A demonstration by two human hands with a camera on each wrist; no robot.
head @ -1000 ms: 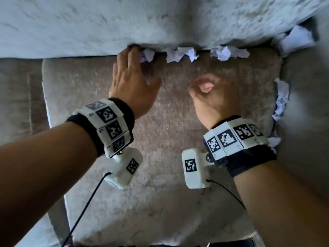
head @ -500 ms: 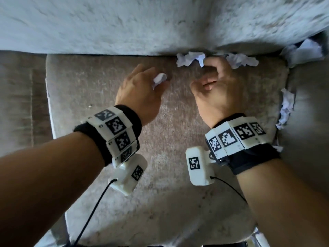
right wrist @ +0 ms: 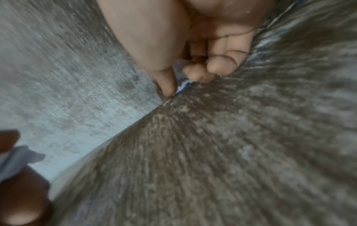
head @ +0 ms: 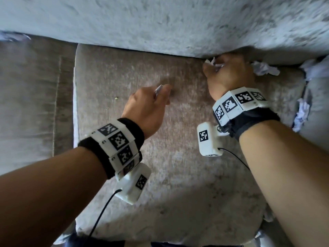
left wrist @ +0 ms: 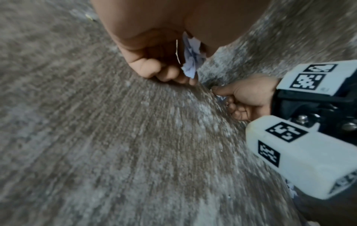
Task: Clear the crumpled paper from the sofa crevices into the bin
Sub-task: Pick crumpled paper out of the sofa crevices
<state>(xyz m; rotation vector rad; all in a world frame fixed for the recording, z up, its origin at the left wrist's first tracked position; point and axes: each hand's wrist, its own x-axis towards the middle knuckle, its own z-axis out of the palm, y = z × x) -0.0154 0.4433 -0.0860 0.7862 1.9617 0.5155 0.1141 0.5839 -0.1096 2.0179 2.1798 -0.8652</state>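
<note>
while the left hand point(head: 147, 106) hovers over the middle of the seat cushion point(head: 178, 175), its fingers are curled round a small crumpled paper point(left wrist: 191, 56) that a second ago was wedged at the back crevice; it has drawn back toward the body with it. farther in, the right hand point(head: 229, 75) has moved from mid-cushion to the crevice under the back cushion point(head: 160, 24), where thumb and fingers pinch a second paper scrap point(right wrist: 182, 79) that sits in the seam. just beyond to the right, another crumpled wad point(head: 265, 68) lies in the crevice, and more paper point(head: 300, 113) lines the side gap. one piece is freed, one is about to be; no bin is in view.
</note>
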